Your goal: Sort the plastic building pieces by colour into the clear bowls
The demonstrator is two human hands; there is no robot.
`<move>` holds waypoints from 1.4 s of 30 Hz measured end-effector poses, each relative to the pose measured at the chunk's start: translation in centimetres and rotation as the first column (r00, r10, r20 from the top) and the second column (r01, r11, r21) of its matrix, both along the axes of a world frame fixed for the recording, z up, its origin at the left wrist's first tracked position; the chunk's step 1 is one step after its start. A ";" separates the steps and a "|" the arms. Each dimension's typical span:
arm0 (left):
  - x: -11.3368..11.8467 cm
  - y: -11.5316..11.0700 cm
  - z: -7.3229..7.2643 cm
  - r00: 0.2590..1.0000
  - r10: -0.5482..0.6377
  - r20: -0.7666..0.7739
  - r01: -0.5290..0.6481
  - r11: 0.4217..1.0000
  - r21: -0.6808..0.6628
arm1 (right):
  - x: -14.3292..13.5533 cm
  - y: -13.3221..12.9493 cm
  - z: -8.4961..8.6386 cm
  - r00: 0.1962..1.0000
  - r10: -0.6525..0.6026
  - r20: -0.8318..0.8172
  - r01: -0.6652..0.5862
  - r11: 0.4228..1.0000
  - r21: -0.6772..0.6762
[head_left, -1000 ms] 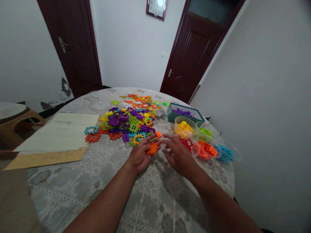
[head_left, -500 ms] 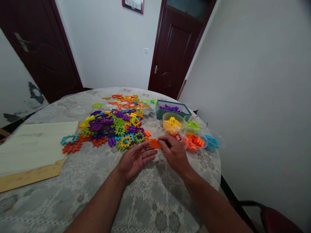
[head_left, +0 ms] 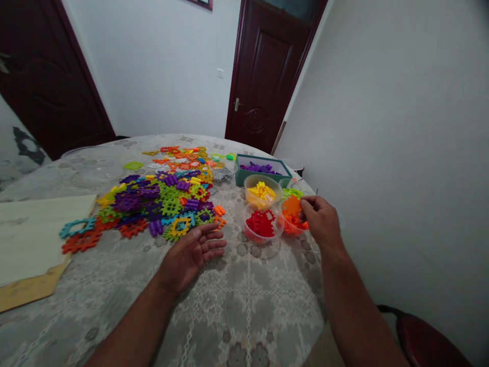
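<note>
Pinched in my right hand is an orange plastic building piece, held upright over the clear bowl of orange pieces. My left hand rests palm up with its fingers apart, holding nothing, just in front of the mixed pile of building pieces. Left of the orange bowl stands a bowl with red pieces. Behind it is a bowl of yellow pieces. Light green pieces sit in a bowl further right. My right hand hides what lies behind it.
A green-edged box holding purple pieces stands behind the bowls. Orange and yellow pieces lie at the table's far side. At left are pale sheets on a brown board. A dark red chair is at lower right.
My right hand has carried the orange piece rightward, from beside my left hand to above the orange bowl. The red bowl is uncovered. The view has turned slightly right.
</note>
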State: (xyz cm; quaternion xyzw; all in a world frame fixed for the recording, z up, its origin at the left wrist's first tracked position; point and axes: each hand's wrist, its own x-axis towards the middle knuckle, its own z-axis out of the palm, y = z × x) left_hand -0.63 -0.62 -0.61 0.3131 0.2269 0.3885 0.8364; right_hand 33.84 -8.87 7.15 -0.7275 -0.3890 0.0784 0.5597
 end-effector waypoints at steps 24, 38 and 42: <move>-0.7 0.8 -0.7 0.954 0.154 -0.257 -0.102 0.973 0.206 | 4.8 1.9 -2.2 0.940 0.081 0.331 -0.008 0.976 -0.216; -1.2 -0.7 1.4 0.617 0.715 -0.329 -0.460 0.667 0.586 | -9.7 -1.7 -1.7 0.832 0.491 0.260 -0.503 0.864 -0.022; -3.0 0.2 2.0 0.309 0.888 -0.341 -0.500 0.456 0.736 | -16.0 -0.1 -5.0 0.608 0.704 0.366 -0.687 0.698 -0.203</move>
